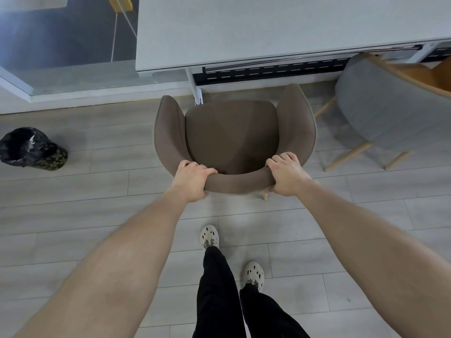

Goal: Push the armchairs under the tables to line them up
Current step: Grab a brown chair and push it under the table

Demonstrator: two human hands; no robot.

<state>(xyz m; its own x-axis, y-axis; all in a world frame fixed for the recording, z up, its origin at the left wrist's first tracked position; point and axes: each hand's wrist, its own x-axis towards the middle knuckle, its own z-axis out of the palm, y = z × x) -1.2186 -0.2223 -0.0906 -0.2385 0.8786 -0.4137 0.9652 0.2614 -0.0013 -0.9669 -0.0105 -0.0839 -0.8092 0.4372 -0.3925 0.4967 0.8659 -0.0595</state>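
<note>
A brown upholstered armchair [231,135] stands on the floor facing the white table [268,30], its seat wholly outside the table's front edge. My left hand [192,178] grips the left part of the curved backrest. My right hand [285,174] grips the right part of the same backrest, fingers curled over the top. A grey armchair [380,111] with pale wooden legs stands to the right, its front tucked partly under the table.
A white table leg [195,89] stands just ahead of the brown armchair's left arm. A bin with a black bag [29,148] sits on the floor at far left. A glass partition [61,76] runs at the upper left. My feet stand behind the chair.
</note>
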